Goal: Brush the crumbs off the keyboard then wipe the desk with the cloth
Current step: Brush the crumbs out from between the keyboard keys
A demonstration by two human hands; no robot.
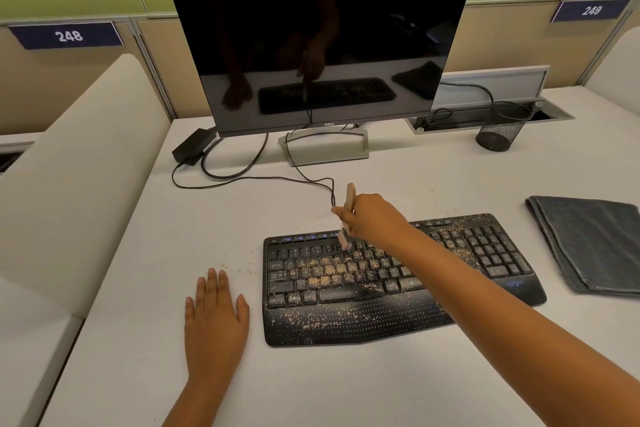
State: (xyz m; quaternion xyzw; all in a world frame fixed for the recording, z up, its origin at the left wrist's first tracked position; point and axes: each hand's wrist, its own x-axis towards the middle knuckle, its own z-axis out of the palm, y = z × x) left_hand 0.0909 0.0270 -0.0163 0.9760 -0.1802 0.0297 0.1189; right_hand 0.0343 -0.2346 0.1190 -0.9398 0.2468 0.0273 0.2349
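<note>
Above keyboard (pixel 381 284) rear edge, right hand (pixel 370 218) gripping, seemingly, brush (pixel 347 218).

I observe a black keyboard (pixel 398 279) lying flat on the white counter (pixel 346 385), strewn with tan crumbs (pixel 325 274); brush (pixel 347 218) upright at its top row; folded grey cloth (pixel 588 243) just right.

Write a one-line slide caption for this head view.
Right hand brushes crumbs off the keyboard while left hand rests flat on the desk.
</note>
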